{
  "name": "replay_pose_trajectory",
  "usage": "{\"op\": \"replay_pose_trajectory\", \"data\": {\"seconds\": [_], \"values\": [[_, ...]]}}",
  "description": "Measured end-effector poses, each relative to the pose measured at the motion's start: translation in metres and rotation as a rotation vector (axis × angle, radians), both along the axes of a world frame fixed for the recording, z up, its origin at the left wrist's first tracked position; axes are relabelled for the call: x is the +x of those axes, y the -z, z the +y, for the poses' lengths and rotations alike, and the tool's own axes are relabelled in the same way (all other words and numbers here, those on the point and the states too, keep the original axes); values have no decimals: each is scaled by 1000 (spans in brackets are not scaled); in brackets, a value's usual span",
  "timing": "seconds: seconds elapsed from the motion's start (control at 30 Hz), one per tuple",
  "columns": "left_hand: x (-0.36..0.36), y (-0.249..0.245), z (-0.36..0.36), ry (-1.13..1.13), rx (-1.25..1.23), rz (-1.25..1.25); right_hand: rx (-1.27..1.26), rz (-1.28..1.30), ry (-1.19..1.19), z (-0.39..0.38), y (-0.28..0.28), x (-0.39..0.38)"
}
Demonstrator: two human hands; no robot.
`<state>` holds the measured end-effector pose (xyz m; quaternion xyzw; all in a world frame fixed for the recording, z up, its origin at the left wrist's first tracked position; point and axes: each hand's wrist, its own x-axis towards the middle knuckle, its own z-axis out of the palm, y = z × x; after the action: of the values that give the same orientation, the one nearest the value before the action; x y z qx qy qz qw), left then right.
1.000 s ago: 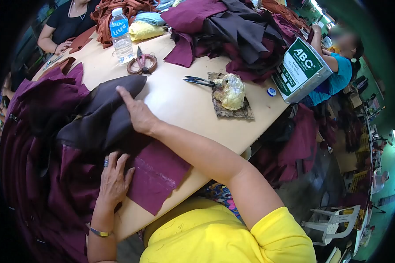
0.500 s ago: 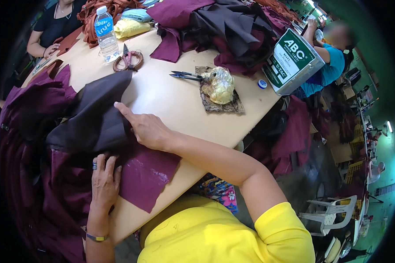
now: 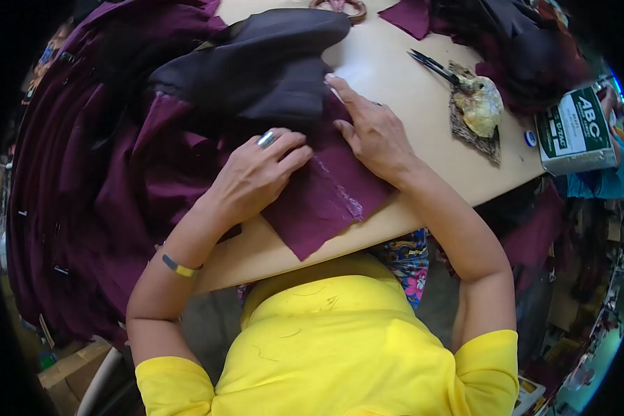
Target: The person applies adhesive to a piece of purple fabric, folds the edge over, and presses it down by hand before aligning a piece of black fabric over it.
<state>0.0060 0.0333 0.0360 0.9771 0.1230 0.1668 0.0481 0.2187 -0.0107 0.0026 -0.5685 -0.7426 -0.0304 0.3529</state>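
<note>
A maroon fabric piece (image 3: 326, 201) with a whitish, shiny streak lies at the table's near edge. Dark lining cloth (image 3: 256, 76) is folded back above it. My left hand (image 3: 260, 173), a ring on one finger, bends its fingers down on the maroon fabric just below the dark fold; its thumb is hidden. My right hand (image 3: 378, 135) rests at the right side of the piece, index finger stretched along the dark cloth's edge and thumb apart. Further right lie black-bladed snips (image 3: 433, 66) beside a lumpy yellowish mass (image 3: 480, 107) on a rough brown pad (image 3: 475, 142).
Long maroon fabric (image 3: 69, 187) hangs in folds over the table's left side. On the right stand a green-and-white ABC tin (image 3: 579, 132) and a small blue-and-white round item (image 3: 530, 139). Brown-handled scissors (image 3: 350, 8) lie at the top, near a dark and maroon cloth pile (image 3: 520, 55).
My left hand has moved up and right onto the fabric, with its fingers now bent. My right hand stays by the dark cloth's edge. The view has shifted, and the water bottle is out of sight.
</note>
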Motion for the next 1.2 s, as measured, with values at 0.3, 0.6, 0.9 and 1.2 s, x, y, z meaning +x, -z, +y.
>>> {"op": "replay_pose_trajectory", "data": {"seconds": [0.3, 0.6, 0.9, 1.2], "values": [[23, -22, 37, -373, 15, 171, -148, -76, -11, -15, -1, 3], [26, -18, 10, 174, -138, 51, -59, -42, -54, -14, 2, 5], [39, -27, 9, 174, -308, 344, -12, -106, -48, -16, 3, 4], [40, -26, 14, 192, -311, 337, -77, -67, -57, -17, 2, 5]]}}
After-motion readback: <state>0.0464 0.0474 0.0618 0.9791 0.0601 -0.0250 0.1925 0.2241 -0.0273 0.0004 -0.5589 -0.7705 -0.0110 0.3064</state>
